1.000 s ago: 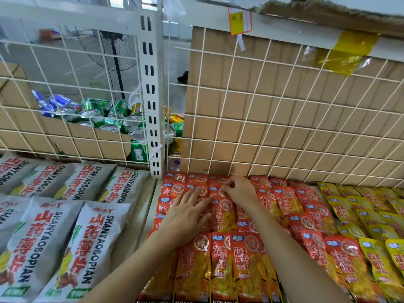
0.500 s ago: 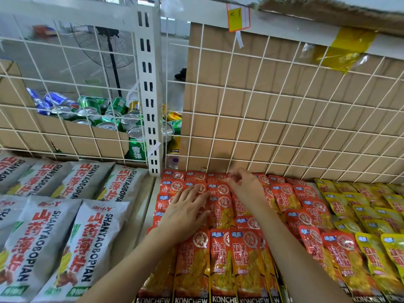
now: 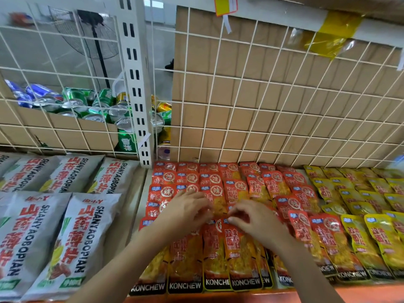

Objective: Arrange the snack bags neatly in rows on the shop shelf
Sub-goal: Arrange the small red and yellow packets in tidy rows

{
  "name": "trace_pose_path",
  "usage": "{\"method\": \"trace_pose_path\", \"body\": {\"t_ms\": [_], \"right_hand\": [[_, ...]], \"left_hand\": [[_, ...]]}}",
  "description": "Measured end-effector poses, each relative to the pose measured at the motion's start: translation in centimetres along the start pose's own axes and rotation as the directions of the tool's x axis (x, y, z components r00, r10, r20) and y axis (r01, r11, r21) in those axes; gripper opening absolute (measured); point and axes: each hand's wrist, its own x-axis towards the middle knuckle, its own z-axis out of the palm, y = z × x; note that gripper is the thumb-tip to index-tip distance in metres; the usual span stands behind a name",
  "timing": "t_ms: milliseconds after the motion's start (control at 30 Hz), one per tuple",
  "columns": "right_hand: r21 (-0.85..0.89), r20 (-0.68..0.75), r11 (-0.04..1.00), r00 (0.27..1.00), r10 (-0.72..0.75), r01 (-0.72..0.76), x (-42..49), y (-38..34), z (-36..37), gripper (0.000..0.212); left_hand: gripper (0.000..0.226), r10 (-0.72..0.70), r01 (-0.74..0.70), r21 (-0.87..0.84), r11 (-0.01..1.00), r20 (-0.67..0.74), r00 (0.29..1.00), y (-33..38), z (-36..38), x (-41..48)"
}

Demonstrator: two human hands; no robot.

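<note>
Wire-backed shop shelf [image 3: 371,290] is carrying red foil snack bags [image 3: 236,186] in overlapping rows, their long axes running front to back. We are hovering both hands over the middle column: left grip [image 3: 185,212] curling onto the bags beneath it, right grip [image 3: 258,219] bent, its thumb meeting the top edge of the front-row red bag [image 3: 234,248] lying just nearer us. Blur is hiding whether either is pinching.

R hand [image 3: 251,217] has pulled back from the rear rows by the wire grid [image 3: 239,101] to the front-row red snack bags [image 3: 236,250], fingers now curled at a bag's top edge. L hand [image 3: 188,209], flat w/ fingers spread before, now bent-fingered just beside it; grips blurred.
</note>
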Motion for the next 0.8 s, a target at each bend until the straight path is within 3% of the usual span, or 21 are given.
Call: {"method": "trace_pose_path", "body": {"t_ms": [100, 300, 667, 800], "right_hand": [[0.023, -0.057, 1.0, 0.998, -0.004, 0.005, -0.4, 0.3, 0.5, 0.017], [0.073, -0.162, 0.997, 0.987, -0.009, 0.021, -0.9, 0.4, 0.4, 0.006], [0.067, -0.152, 0.992, 0.982, 0.112, -0.102, -1.6, 2.2, 0.1, 0.009], [0.077, -0.268, 0.994, 0.959, 0.097, -0.079, -1.9, 1.6, -0.2, 0.015]], "left_hand": [[0.038, 0.036, -0.039, 0.03, 0.999, 0.111, 0.993, 0.4, 0.6, 0.0], [0.042, 0.011, -0.018, 0.038, 0.999, 0.162, 0.987, 0.7, 0.7, 0.3], [0.021, -0.004, 0.016, -0.265, 0.964, 0.044, 0.999, 1.8, 0.4, 0.9], [0.019, -0.076, 0.08, -0.407, 0.91, 0.024, 0.997, 1.8, 0.0, 1.0]]}}
